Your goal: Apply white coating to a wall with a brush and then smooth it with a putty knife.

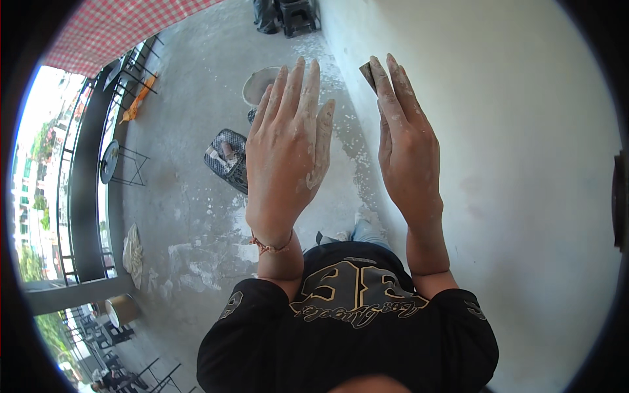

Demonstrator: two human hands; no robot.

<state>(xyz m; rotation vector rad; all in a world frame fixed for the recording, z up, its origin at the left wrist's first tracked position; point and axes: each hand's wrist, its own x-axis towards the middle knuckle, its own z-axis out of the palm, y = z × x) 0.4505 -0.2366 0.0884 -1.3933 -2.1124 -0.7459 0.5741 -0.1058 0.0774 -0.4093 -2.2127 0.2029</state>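
My left hand [283, 147] is raised over the floor with its fingers stretched out and close together, the thumb a little apart. Pale dust coats its fingers and thumb, and nothing shows in it. Beside the pale wall [524, 137], my right hand [409, 154] is raised too, also dusty. It holds a small dark flat piece that looks like folded sandpaper [367, 76], which sticks out to the left of the fingertips. The rest of the sandpaper is hidden behind the fingers. Whether the right hand touches the wall, I cannot tell.
A round pale tub [254, 84] stands beyond my left hand. Nearer is a black basket [223, 171] with things inside. White splashes mark the grey floor [190, 216]. Round-topped stools [109, 162] line the railing at left, near a pale cloth [132, 255]. Black stools [298, 16] stand far ahead.
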